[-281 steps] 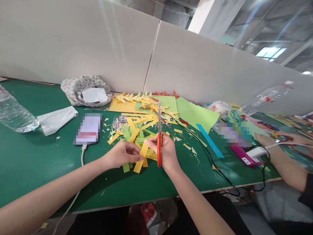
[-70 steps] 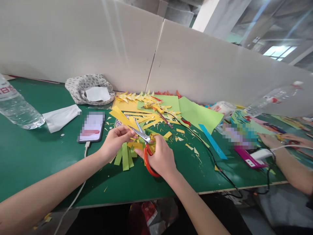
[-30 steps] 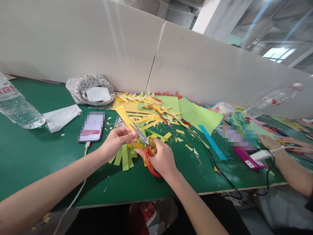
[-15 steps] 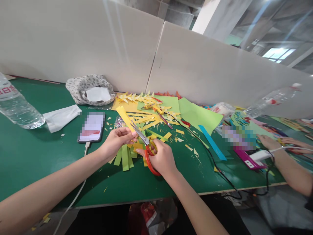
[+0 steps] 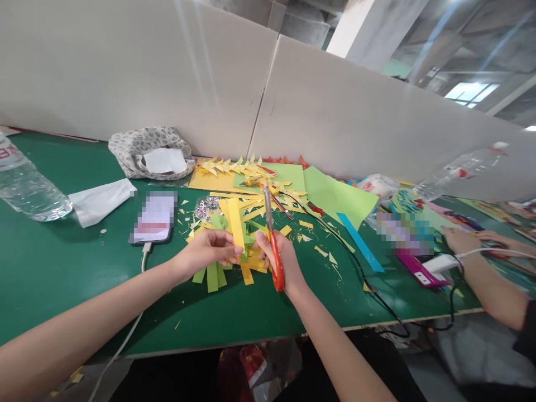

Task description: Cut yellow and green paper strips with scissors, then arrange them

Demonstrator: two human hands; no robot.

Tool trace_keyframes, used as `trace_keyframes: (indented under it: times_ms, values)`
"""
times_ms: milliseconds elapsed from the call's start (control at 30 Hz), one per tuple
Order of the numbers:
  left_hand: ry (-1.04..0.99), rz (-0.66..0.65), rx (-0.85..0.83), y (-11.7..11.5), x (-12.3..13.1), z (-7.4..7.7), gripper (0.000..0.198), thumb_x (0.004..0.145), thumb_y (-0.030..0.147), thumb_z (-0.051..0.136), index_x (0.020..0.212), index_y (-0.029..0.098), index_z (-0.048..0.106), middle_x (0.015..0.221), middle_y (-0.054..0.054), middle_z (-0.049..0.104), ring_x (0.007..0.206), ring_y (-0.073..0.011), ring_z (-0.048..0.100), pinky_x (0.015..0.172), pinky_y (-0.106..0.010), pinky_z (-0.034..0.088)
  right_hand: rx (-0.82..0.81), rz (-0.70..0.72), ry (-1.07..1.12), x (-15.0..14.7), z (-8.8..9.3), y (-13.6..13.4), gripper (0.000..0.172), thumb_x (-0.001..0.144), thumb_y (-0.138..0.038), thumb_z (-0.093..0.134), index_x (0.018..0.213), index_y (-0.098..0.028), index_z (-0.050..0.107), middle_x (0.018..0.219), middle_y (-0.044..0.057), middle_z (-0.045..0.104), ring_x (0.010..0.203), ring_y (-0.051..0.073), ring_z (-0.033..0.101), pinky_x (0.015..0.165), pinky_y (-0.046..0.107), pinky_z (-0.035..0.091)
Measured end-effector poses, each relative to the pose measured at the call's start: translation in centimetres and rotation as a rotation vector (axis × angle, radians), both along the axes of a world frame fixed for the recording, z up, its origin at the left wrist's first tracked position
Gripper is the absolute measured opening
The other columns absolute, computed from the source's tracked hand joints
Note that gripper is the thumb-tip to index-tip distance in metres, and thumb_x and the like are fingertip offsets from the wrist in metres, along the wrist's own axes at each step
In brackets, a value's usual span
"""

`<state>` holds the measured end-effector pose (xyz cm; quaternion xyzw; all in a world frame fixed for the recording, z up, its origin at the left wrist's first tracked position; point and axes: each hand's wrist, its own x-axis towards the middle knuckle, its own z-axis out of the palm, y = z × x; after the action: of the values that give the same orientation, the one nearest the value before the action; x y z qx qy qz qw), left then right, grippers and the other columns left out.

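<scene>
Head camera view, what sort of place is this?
Probably a shared paper-craft workbench in an industrial hall: green table strewn with cut paper strips, scissors in the right hand, white partition boards.

1. Bright, even daylight; a window (image 5: 471, 91) glares at upper right, streaking the white partition (image 5: 355, 123).
2. Soft shadows under the left hand (image 5: 207, 254) and right hand (image 5: 285, 262) on the green table (image 5: 50, 268).
3. Edges bend wide-angle; 2 patches are pixelated.

Left of my left hand (image 5: 209, 254) the near table (image 5: 54, 273) lies bare; phone (image 5: 153, 218), scraps (image 5: 251, 209) and cable (image 5: 355, 262) block farther out.
</scene>
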<state>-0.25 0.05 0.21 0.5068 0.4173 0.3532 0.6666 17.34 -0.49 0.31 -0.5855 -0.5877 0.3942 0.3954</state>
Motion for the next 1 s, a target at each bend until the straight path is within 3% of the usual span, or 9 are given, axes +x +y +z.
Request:
trace_keyframes:
  times_ms: [133, 333, 600, 1000]
  values:
    - [0.070, -0.145, -0.017, -0.5, 0.3, -0.2, 0.031, 0.060, 0.025, 0.072, 0.082, 0.017, 0.053, 0.059, 0.001, 0.066, 0.058, -0.0148, 0.063, 0.053, -0.024, 0.045, -0.105, 0.074, 0.297, -0.1, 0.4, 0.1, 0.039, 0.058, -0.043, 0.069, 0.071, -0.021, 0.040, 0.073, -0.002, 0.055, 0.062, 0.013, 0.056, 0.051, 0.023, 0.043]
    - [0.091, -0.246, 0.037, -0.7, 0.5, -0.9, 0.029, 0.062, 0.031, 0.070, 0.080, 0.017, 0.052, 0.063, -0.001, 0.066, 0.057, -0.0137, 0.061, 0.054, -0.025, 0.045, -0.069, 0.063, 0.431, -0.5, 0.4, -0.3, 0.045, 0.050, -0.035, 0.075, 0.070, -0.020, 0.038, 0.070, -0.005, 0.052, 0.062, 0.011, 0.053, 0.060, 0.026, 0.046]
    - [0.034, 0.006, 0.091, -0.1, 0.3, -0.3, 0.021, 0.067, 0.033, 0.066, 0.078, 0.017, 0.058, 0.073, 0.000, 0.061, 0.068, -0.0115, 0.058, 0.061, -0.023, 0.048, -0.116, 0.147, 0.373, -0.6, -0.3, -0.4, 0.041, 0.050, -0.032, 0.076, 0.069, -0.021, 0.041, 0.065, -0.005, 0.050, 0.058, 0.012, 0.052, 0.058, 0.028, 0.046]
    - [-0.046, 0.222, 0.118, 0.7, -0.6, -0.5, 0.020, 0.066, 0.032, 0.068, 0.077, 0.017, 0.063, 0.069, -0.001, 0.064, 0.067, -0.0118, 0.061, 0.062, -0.021, 0.048, -0.043, 0.192, 0.264, -0.5, -1.0, -0.4, 0.035, 0.054, -0.031, 0.072, 0.070, -0.021, 0.043, 0.067, -0.003, 0.057, 0.059, 0.013, 0.053, 0.061, 0.028, 0.044]
